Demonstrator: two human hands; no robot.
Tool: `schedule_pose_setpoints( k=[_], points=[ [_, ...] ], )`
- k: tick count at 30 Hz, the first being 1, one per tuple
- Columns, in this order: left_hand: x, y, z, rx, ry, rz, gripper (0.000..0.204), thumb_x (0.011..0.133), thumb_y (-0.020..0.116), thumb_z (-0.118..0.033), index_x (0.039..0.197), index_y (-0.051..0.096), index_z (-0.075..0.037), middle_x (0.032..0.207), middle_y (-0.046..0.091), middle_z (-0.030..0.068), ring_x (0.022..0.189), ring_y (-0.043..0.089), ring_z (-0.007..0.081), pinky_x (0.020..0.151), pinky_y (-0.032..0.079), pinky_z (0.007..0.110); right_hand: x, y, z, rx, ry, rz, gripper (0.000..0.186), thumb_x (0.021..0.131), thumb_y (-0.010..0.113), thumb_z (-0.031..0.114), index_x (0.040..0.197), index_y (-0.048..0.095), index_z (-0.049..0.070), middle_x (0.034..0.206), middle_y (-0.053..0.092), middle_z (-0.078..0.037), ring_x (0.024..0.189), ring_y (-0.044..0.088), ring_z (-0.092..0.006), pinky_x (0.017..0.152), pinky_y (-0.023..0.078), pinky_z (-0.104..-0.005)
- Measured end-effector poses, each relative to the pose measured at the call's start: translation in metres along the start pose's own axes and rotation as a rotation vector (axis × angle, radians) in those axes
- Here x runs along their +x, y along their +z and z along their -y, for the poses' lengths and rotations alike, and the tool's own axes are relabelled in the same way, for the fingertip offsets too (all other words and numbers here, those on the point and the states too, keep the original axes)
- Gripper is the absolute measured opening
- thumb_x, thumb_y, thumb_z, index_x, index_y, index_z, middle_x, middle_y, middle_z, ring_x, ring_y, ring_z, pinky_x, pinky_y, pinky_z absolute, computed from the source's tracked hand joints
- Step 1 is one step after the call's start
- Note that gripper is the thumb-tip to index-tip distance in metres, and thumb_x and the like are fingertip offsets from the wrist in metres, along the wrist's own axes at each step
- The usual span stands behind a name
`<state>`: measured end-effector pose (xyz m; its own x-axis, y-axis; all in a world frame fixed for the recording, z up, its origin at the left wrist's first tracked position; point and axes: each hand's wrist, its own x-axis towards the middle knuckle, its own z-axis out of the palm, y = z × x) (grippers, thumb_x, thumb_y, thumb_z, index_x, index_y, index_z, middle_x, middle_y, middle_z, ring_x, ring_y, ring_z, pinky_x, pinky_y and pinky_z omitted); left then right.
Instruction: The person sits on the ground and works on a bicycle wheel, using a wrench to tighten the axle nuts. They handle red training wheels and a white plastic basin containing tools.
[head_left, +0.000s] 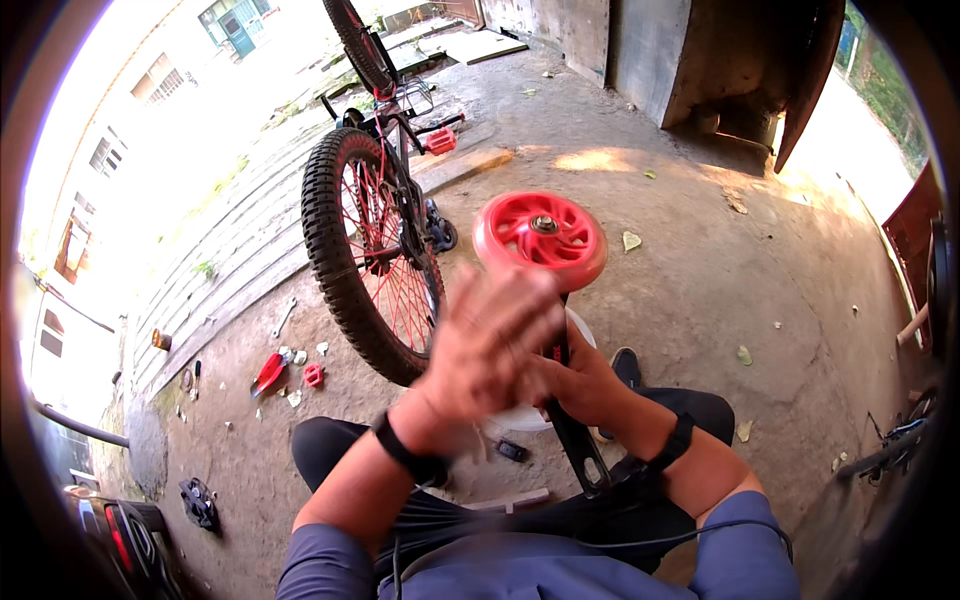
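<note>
A red training wheel (540, 238) with curved spokes and a metal axle nut stands on top of a black slotted bracket (580, 450). My right hand (590, 385) is closed round this bracket below the wheel. The bracket's lower end reaches down between my legs. My left hand (495, 340), blurred by motion, is just below and left of the wheel, its fingers stretched out and nothing visible in them. Whether it touches the wheel I cannot tell. Behind my hands, a pale round thing (580, 328) is mostly hidden.
An upturned bicycle's knobby wheel (345, 260) stands left of my hands, with a red pedal (440, 141) beyond. On the ground lie a wrench (285, 317), a loose red pedal (314, 375), a red-and-black item (268, 374) and a small dark object (512, 451). Boards (220, 290) run along the left.
</note>
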<state>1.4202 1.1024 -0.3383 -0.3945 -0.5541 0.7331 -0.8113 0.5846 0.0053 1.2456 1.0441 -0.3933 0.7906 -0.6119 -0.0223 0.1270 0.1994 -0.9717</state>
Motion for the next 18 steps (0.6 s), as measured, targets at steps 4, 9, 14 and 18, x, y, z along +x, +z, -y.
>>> schedule_pose_setpoints(
  k=[4,9,14,18],
  points=[
    [-0.020,0.002,0.042,0.084,-0.463,-0.175,0.059,0.088,0.053,-0.016,0.142,0.045,0.005,0.150,0.042,0.0274,0.142,0.035,0.0460,0.119,0.022,0.054,0.004,-0.011,0.006,0.154,0.095,-0.027,0.038,0.098,0.064,0.028,0.127,0.048,0.010,0.098,0.059,-0.005,0.068,0.060,-0.0118,0.058,0.051,-0.0286],
    [0.015,-0.002,-0.029,-0.168,-0.143,0.022,0.057,0.089,0.062,-0.032,0.137,0.055,-0.003,0.147,0.048,0.0221,0.144,0.038,0.0356,0.121,0.018,0.053,0.004,0.000,0.009,0.103,-0.065,-0.040,0.030,0.096,0.066,0.022,0.116,0.049,0.008,0.081,0.058,-0.002,0.062,0.058,-0.0094,0.053,0.048,-0.0253],
    [-0.011,0.018,0.040,0.027,-0.524,-0.152,0.053,0.097,0.051,-0.020,0.143,0.044,0.005,0.150,0.042,0.0261,0.143,0.035,0.0435,0.120,0.021,0.051,0.007,-0.021,0.001,0.089,0.066,-0.056,0.039,0.098,0.066,0.026,0.126,0.050,0.006,0.105,0.063,-0.010,0.066,0.061,-0.0134,0.055,0.052,-0.0293],
    [0.019,-0.002,-0.014,-0.141,-0.111,0.002,0.055,0.099,0.048,-0.029,0.144,0.045,0.003,0.150,0.044,0.0246,0.144,0.035,0.0388,0.120,0.020,0.050,0.007,-0.002,0.009,0.126,0.001,-0.112,0.027,0.094,0.066,0.016,0.112,0.047,0.009,0.077,0.055,-0.001,0.056,0.057,-0.0104,0.049,0.047,-0.0263]
  ],
)
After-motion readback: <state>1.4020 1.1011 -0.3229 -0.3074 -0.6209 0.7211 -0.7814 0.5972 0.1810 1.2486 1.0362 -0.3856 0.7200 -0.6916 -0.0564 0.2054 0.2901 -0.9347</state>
